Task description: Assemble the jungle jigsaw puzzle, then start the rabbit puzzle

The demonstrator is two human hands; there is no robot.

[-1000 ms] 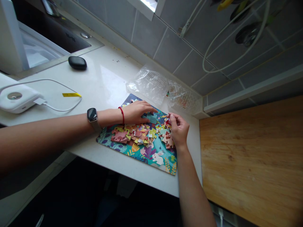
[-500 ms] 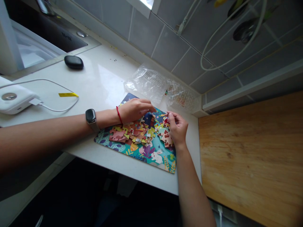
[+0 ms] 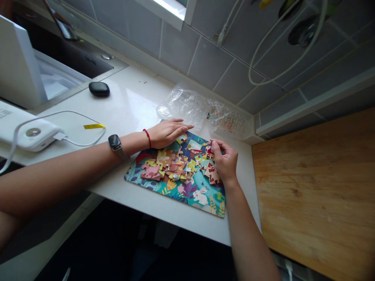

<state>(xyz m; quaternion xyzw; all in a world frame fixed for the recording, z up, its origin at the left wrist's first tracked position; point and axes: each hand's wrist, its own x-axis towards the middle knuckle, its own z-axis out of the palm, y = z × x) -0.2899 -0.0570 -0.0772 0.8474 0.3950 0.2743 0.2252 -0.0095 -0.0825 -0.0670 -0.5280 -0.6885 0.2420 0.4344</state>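
A colourful puzzle board with a white rabbit and flowers lies on the counter. Loose jigsaw pieces are heaped over its middle. My left hand is open, palm down, fingers stretched out over the board's far edge and the pieces there. At the board's right side my right hand is closed in a pinch, thumb against the fingers. Whatever is between its fingertips is too small to make out. Beside that hand lie brown-and-pink pieces and some red ones.
Crumpled clear plastic bags lie behind the board, against the tiled wall. To the left are a black rounded case, a white device with a cable, and a sink. A wooden board is at right.
My left hand's fingers have straightened and moved back from the heap, showing more pieces beneath. My right hand stays pinched at the right side. The view has shifted slightly.
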